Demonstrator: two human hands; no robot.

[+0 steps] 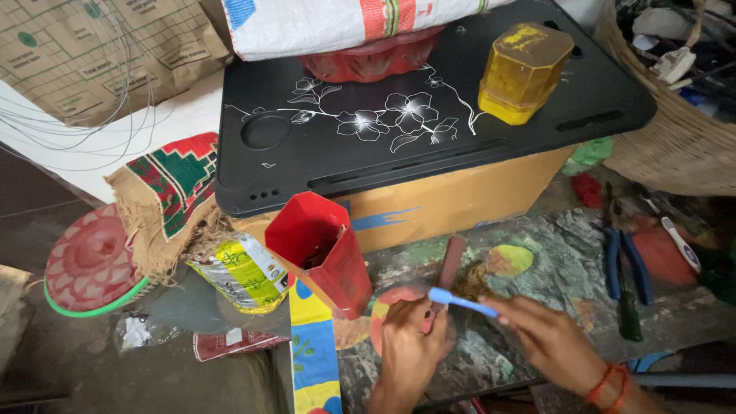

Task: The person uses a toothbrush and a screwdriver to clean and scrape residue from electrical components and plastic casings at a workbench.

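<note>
My left hand [410, 345] is closed around a small dark object pressed on the paint-stained work surface [552, 261]; the object is mostly hidden by the fingers. My right hand [540, 333], with a red thread at the wrist, grips a blue-handled brush [460, 300] whose head reaches over the left hand. A brown stick-like piece [451, 261] stands just behind the left hand. A red faceted plastic jar [322, 253] leans open, just left of my left hand.
A black floral tray [460, 153] rests on a cardboard box, bearing a yellow jar [523, 70] and a red bowl [372, 60]. Blue-handled pliers [625, 264] and a toothbrush [681, 244] lie right. A wicker basket [675, 130], a tin [241, 272] and a pink lid [88, 261] surround.
</note>
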